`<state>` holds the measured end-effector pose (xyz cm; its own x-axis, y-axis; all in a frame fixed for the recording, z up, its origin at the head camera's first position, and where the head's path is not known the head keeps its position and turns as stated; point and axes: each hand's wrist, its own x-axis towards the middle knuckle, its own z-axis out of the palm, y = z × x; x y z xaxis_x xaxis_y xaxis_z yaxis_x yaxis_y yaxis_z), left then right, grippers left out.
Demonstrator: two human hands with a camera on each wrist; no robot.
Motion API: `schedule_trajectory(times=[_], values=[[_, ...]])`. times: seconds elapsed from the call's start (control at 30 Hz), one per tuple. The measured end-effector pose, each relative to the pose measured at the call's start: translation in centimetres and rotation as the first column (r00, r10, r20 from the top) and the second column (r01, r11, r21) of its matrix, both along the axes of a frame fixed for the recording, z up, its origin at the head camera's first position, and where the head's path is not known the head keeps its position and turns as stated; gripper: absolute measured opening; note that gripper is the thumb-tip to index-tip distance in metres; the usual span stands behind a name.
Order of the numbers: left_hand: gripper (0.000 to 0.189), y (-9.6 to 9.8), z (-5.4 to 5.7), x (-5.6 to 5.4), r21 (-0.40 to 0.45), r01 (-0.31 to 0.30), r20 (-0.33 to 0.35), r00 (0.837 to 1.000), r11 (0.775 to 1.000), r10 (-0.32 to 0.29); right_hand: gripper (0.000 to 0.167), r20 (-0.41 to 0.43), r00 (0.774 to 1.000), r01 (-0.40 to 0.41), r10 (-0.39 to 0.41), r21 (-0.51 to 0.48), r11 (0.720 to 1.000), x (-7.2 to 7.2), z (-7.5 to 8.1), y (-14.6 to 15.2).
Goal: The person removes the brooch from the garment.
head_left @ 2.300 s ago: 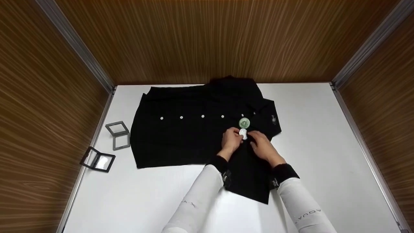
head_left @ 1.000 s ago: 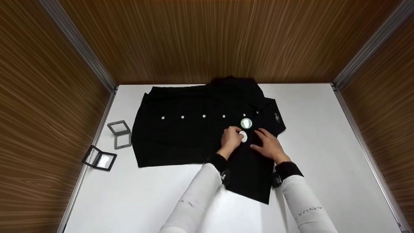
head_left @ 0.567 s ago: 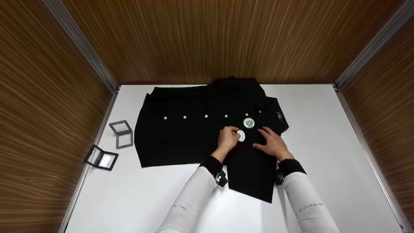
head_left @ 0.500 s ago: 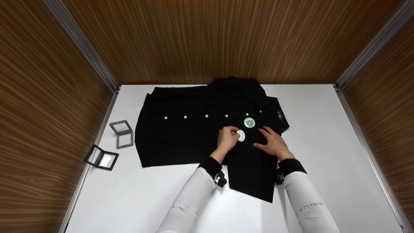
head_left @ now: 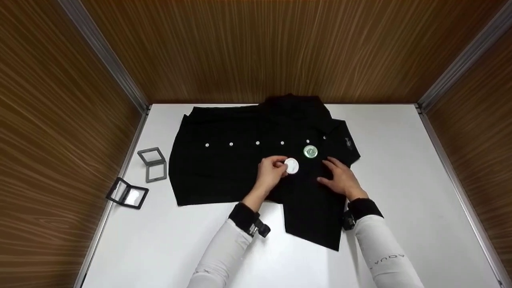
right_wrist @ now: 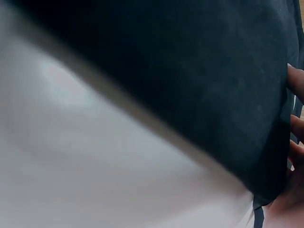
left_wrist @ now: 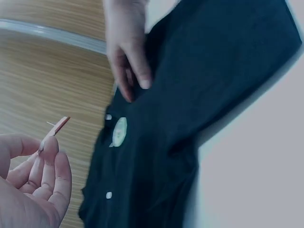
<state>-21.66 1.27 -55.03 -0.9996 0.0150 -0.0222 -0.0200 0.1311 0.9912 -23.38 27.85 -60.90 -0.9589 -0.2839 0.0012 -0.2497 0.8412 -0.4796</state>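
Observation:
A black short-sleeved shirt (head_left: 224,172) with white buttons lies flat on the table. Near its collar sits a round green badge (head_left: 310,151). My left hand (head_left: 269,173) pinches a second round badge (head_left: 292,166) between thumb and fingers; its whitish side shows in the head view. Seen edge-on in the left wrist view, this badge (left_wrist: 58,128) has a reddish rim and a thin pin sticking out. My right hand (head_left: 340,178) rests on the shirt below the collar, fingers spread. Only some fingers (right_wrist: 297,128) show at the edge of the right wrist view.
Two small hinged frame cases, one grey (head_left: 154,165) and one black (head_left: 128,194), stand unfolded left of the shirt. Wood-grain panels (head_left: 256,52) enclose the white table (head_left: 400,180) at the back and sides.
My left hand has drawn the pinched badge left, away from the right hand and the green badge, and turned its face up. The right hand has shifted slightly right and spread its fingers.

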Motion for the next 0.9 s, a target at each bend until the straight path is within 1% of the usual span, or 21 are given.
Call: schedule_trajectory(times=[0.1,0.23,0.33,0.47,0.57,0.6,0.67,0.73,0.87,0.9], values=[[0.022,-0.6,0.4,0.5,0.023,0.003,-0.020,1.000,1.000,-0.003,0.067,0.000,1.000,-0.003,0.003,-0.007,1.000,0.2,0.0,0.1],[0.021,-1.4,0.6,1.0,0.052,0.007,-0.026,1.000,0.999,-0.005,0.062,0.003,1.000,-0.013,0.013,-0.033,0.999,0.5,0.3,-0.1],[0.021,-1.7,0.7,1.3,0.083,0.003,-0.028,1.000,0.997,0.000,0.056,-0.044,0.999,-0.023,0.021,-0.039,0.999,0.8,0.7,-0.6],[0.022,-2.1,2.8,2.4,0.112,0.008,-0.027,1.000,0.994,-0.005,0.048,-0.140,0.990,-0.033,0.024,-0.057,0.998,1.2,1.5,-1.7],[0.024,-2.3,4.4,3.3,0.115,0.008,-0.024,1.000,0.993,-0.006,0.043,-0.173,0.985,-0.048,0.029,-0.109,0.993,1.5,2.1,-2.7],[0.024,-2.4,4.4,3.4,0.120,0.009,-0.027,1.000,0.993,-0.005,0.041,-0.174,0.984,-0.054,0.031,-0.133,0.990,1.6,2.2,-3.1],[0.024,-2.4,4.4,3.4,0.122,0.005,-0.031,1.000,0.993,-0.001,0.039,-0.170,0.985,-0.066,0.031,-0.200,0.978,1.8,2.5,-3.9],[0.024,-2.4,4.3,3.5,0.128,0.002,-0.030,1.000,0.992,0.001,0.037,-0.149,0.988,-0.069,0.027,-0.286,0.956,2.0,2.8,-4.7],[0.024,-2.3,3.9,3.5,0.134,0.005,-0.018,1.000,0.991,-0.003,0.032,-0.059,0.997,-0.062,0.039,-0.465,0.883,2.5,3.2,-6.2],[0.023,-2.2,3.6,3.4,0.135,0.006,-0.014,1.000,0.991,-0.005,0.031,-0.034,0.998,-0.055,0.044,-0.497,0.866,2.6,3.3,-6.5]])
